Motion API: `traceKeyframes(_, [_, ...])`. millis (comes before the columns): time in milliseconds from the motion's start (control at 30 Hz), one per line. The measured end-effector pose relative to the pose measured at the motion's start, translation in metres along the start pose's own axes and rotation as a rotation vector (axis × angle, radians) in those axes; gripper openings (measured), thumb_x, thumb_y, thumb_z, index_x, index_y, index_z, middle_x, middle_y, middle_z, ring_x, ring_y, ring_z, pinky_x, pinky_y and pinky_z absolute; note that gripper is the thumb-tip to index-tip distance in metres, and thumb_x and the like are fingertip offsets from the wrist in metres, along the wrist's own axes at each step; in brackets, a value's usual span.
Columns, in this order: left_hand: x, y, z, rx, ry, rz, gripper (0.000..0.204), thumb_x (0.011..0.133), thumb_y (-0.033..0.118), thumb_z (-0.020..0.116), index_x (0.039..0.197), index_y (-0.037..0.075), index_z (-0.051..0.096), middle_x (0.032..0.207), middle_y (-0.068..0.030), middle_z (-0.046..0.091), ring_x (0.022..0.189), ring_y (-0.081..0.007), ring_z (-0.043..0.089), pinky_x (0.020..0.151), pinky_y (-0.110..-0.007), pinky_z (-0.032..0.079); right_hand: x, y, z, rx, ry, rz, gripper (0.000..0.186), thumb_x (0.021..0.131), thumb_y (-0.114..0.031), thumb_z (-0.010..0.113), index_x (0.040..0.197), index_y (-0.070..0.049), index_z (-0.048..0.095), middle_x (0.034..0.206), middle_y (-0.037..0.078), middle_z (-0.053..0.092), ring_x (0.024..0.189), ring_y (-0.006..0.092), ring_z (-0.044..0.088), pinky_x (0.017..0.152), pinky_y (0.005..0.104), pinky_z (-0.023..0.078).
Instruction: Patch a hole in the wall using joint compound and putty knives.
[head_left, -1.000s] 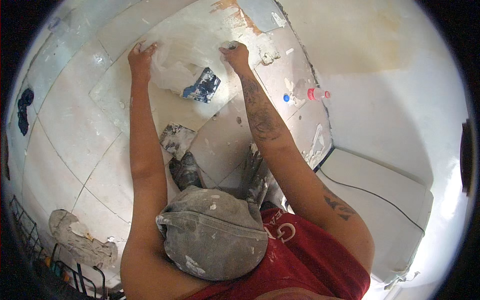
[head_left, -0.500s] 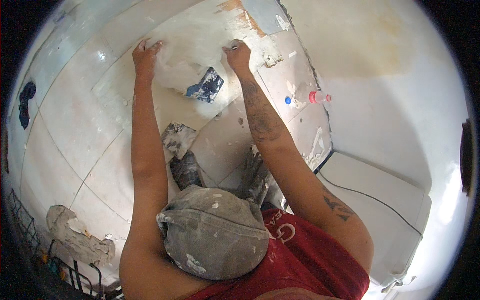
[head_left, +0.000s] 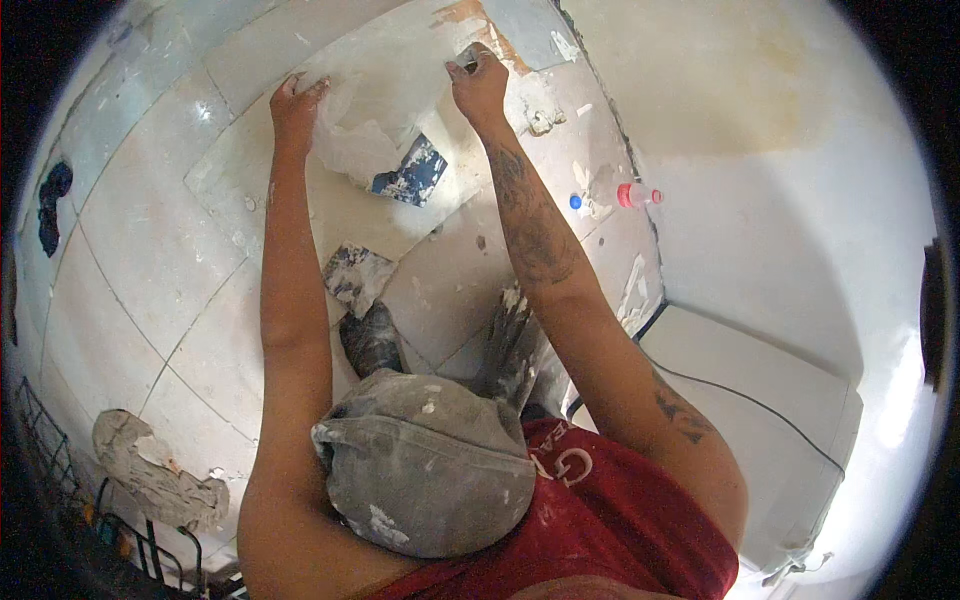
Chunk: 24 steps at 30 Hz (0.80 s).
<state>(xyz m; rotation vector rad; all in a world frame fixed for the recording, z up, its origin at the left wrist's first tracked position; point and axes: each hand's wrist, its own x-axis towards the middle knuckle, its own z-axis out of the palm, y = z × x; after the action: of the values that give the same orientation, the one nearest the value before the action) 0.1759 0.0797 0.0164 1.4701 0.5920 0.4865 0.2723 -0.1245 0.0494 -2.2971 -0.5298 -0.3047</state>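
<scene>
A thin, see-through plastic sheet (head_left: 355,140) stretches between my hands, its lower edge crumpled. My left hand (head_left: 298,102) pinches its left side. Farther right and slightly higher, my right hand (head_left: 482,82) is closed with curled fingers at the sheet's right side; the exact grip there is hard to see. Just below the sheet lies a dark blue square piece (head_left: 413,172) smeared with white. Nearer to me, a second white-smeared piece (head_left: 357,278) rests by my foot.
Pale floor tiles (head_left: 130,280) carry white smears. At right, a plastic bottle (head_left: 638,195) with a red label and a blue cap (head_left: 576,202) lie near the wall (head_left: 760,210). A white box-like unit (head_left: 740,410) with a cable stands nearby. A dark cloth (head_left: 52,210) and a wire rack (head_left: 150,550) are at left.
My right hand has moved up and away from me, its forearm reaching farther. My left hand has barely shifted. The plastic's lower edge now hangs in different folds.
</scene>
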Motion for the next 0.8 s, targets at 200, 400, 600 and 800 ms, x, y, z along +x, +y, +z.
traceKeyframes(200, [-0.004,0.008,0.002,-0.025,-0.022,-0.08,0.031,0.069,0.01,0.063,0.092,-0.008,0.053,0.08,-0.0083,0.057,0.07,-0.0136,0.051,0.065,-0.023,0.04,0.003,-0.009,-0.003,-0.032,-0.075,-0.031,0.026,0.061,-0.013,0.066,0.079,0.002,0.055,0.073,0.018,0.055,0.069,0.0326,0.055,0.062,0.0375,0.044])
traceKeyframes(400, [-0.002,-0.001,-0.004,-0.033,-0.059,-0.116,0.028,0.07,0.008,0.061,0.094,-0.005,0.053,0.084,-0.0081,0.057,0.072,-0.0139,0.051,0.067,-0.024,0.041,0.002,-0.017,-0.009,0.006,0.03,-0.047,0.023,0.059,-0.01,0.067,0.077,0.0,0.056,0.074,0.017,0.055,0.068,0.0308,0.056,0.062,0.0357,0.044])
traceKeyframes(600, [0.005,-0.019,-0.015,-0.005,-0.156,0.001,0.032,0.07,0.01,0.06,0.099,-0.002,0.053,0.093,-0.0091,0.055,0.079,-0.0155,0.05,0.071,-0.026,0.04,0.001,0.004,-0.015,0.297,-0.125,0.003,0.02,0.057,-0.004,0.064,0.076,-0.002,0.058,0.078,0.013,0.059,0.064,0.025,0.058,0.061,0.0321,0.047])
traceKeyframes(800, [0.005,-0.019,-0.012,0.029,-0.148,-0.033,0.037,0.07,0.005,0.058,0.105,-0.003,0.049,0.097,-0.0099,0.053,0.087,-0.0163,0.049,0.078,-0.025,0.038,-0.028,0.056,0.01,-0.033,-0.283,0.327,0.02,0.062,-0.007,0.063,0.08,0.0,0.059,0.064,0.011,0.059,0.053,0.0156,0.057,0.05,0.0283,0.047])
